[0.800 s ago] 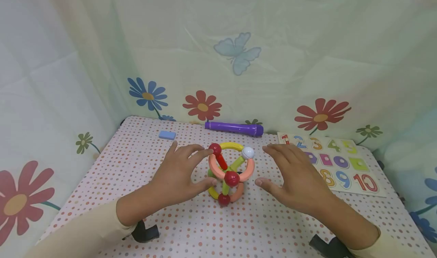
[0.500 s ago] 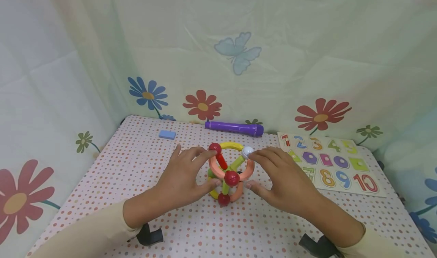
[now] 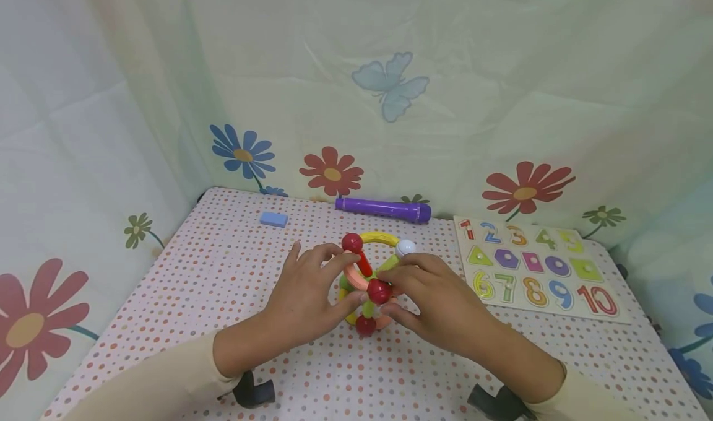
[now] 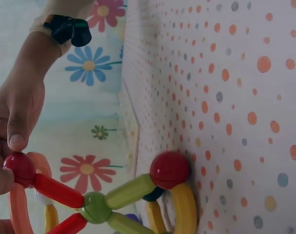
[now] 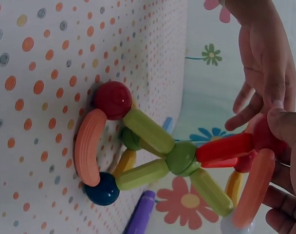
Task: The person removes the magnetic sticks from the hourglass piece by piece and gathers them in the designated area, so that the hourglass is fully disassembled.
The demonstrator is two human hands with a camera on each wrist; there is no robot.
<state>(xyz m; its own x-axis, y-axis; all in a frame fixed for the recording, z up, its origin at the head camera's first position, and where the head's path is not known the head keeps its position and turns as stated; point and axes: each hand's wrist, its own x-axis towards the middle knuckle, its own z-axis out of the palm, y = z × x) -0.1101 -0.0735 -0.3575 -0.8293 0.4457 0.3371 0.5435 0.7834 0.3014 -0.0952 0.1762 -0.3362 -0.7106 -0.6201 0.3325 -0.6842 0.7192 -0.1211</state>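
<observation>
A toy frame of magnetic balls and rods stands on the dotted table. Its top ring joins red and white balls with yellow and salmon curved rods; a green ball sits at its core. My left hand grips the ring's left salmon rod, its thumb at the front red ball. On the other side, my right hand pinches around that same ball and the right salmon rod. Fingers partly cover both rods in the head view.
Behind the frame lies a purple toy microphone. A small blue block is at the back left. The number-and-shape puzzle board lies to the right. A printed curtain hangs behind the table.
Both hands have come inward from either side and now hold the upper front of the toy frame. The frame stays where it was.
</observation>
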